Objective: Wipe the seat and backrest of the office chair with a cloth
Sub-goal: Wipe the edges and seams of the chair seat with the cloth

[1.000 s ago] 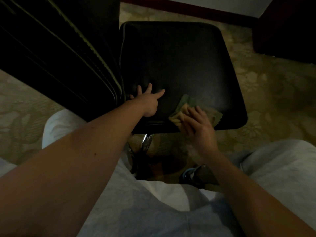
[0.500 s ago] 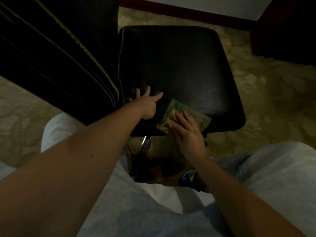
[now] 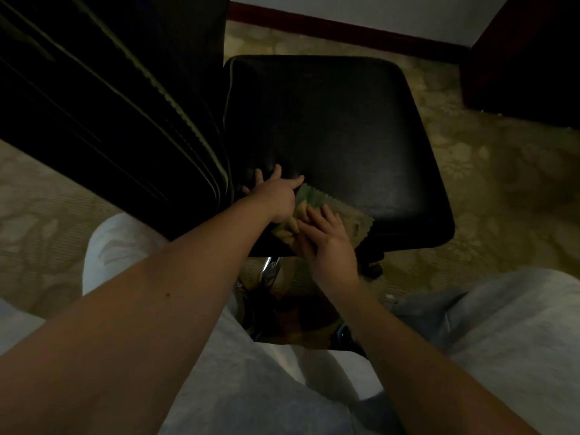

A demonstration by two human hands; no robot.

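Pressing the cloth (image 3: 361, 222) on the near seat (image 3: 329, 127) edge, the right hand (image 3: 329, 243) lies flat; the left hand (image 3: 276, 199) rests spread beside it, by the backrest (image 3: 110, 98), carpet (image 3: 502, 189) around.

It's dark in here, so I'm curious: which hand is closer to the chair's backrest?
Left. The left hand rests on the seat right beside the backrest; the right hand lies on the cloth, farther from it.

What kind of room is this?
Probably an office or hotel-style room, though that is a guess. A black padded chair seat stands on patterned carpet, and a dark skirting board runs along a pale wall.
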